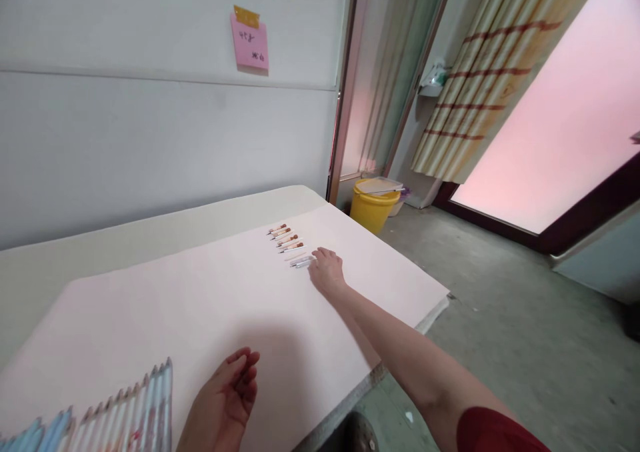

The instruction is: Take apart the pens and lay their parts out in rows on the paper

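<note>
Along the foot of the pale wall runs my desk, most of its top covered by a wide, pale sheet. My right arm, bare below its red sleeve, stretches across the near edge so that the right hand reaches the far end. My left hand waits closer to me, palm turned up, its fingers loosely curled with a gap inside them and nothing that I can see in their hold.

At the near left lies the larger group of pens, side by side, tips pointing away from me, cut off by the bottom of my view; neither hand touches it. At the far end is a smaller row, its brown-topped pens lying roughly parallel with dark tips toward the left. I judge that part done, since those pens rest apart from my fingers.

Smallest of all are the pale pens at the row's near end, right against my right fingers. These look like the piece in hand. Whether the fingers grip them or merely touch them, I cannot tell, nor can I tell how much is left.
</note>
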A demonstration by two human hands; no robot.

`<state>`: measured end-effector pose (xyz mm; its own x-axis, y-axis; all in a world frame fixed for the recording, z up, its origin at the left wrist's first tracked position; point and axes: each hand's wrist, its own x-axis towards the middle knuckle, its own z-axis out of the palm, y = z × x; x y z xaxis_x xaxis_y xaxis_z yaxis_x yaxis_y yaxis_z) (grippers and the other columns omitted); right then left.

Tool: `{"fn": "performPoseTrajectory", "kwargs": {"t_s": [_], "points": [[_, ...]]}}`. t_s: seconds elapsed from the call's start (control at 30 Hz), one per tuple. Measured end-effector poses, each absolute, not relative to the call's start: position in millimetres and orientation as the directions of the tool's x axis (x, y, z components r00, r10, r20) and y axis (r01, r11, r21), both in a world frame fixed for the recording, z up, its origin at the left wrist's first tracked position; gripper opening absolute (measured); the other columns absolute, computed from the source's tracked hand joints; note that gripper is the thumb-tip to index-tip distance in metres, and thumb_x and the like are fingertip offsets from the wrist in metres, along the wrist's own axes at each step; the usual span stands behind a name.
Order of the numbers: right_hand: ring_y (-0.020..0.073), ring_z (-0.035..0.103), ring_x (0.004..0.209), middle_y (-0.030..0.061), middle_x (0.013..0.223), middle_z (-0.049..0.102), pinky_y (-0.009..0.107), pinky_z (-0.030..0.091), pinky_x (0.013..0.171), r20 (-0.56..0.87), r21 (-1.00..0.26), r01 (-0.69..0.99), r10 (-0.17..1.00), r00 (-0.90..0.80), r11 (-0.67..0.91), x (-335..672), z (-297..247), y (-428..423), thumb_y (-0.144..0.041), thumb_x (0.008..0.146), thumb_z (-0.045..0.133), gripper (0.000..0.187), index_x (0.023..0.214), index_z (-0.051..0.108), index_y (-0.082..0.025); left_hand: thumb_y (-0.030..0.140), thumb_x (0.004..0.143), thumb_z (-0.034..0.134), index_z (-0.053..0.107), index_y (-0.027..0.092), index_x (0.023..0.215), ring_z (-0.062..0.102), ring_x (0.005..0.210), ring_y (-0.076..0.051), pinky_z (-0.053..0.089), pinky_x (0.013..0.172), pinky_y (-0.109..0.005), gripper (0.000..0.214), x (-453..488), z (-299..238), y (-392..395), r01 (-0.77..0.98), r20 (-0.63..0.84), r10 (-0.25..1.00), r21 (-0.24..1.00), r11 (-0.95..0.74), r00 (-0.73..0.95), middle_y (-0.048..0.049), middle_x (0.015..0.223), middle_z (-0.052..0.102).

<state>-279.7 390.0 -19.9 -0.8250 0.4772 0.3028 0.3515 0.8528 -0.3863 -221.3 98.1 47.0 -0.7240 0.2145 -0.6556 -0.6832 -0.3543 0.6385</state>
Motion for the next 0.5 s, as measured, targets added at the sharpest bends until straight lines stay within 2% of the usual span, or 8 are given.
{"fn": "performPoseTrajectory", "kwargs": {"t_s": [0.2,0.33,0.5], "points": [[0.0210,0.042,0.105,0.0056,0.105,0.059,0.036,0.021,0.093,0.274,-0.237,0.194,0.257,-0.927,0.952,-299,-10,373,-0.036,0.087,0.041,0.026,0.096,0.061,-0.023,0.004,0.073,0.058,0.060,0.012,0.088,0.061,0.056,-0.009,0.051,0.048,-0.018,0.018,-222,49,101,-0.686,-0.665,0.201,0.634,-0.358,-0.720,-0.0082,0.082,0.066],[0.0230,0.044,0.098,0.0085,0.097,0.060,0.039,0.023,0.087,0.231,-0.184,0.198,0.238,-0.944,0.963,-313,-11,371,-0.040,0.090,0.033,0.035,0.090,0.064,-0.021,0.004,0.073,0.058,0.060,0.012,0.088,0.061,0.055,-0.009,0.050,0.048,-0.018,0.017,-224,47,102,-0.691,-0.673,0.196,0.626,-0.361,-0.713,-0.0078,0.081,0.066],[0.0243,0.044,0.097,0.0100,0.102,0.059,0.040,0.023,0.085,0.200,-0.158,0.234,0.263,-0.944,0.959,-322,-15,375,-0.040,0.090,0.031,0.037,0.093,0.063,-0.020,0.006,0.073,0.059,0.062,0.012,0.090,0.061,0.059,-0.010,0.051,0.051,-0.020,0.018,-225,40,98,-0.691,-0.664,0.225,0.613,-0.382,-0.713,-0.0091,0.086,0.066]]}}
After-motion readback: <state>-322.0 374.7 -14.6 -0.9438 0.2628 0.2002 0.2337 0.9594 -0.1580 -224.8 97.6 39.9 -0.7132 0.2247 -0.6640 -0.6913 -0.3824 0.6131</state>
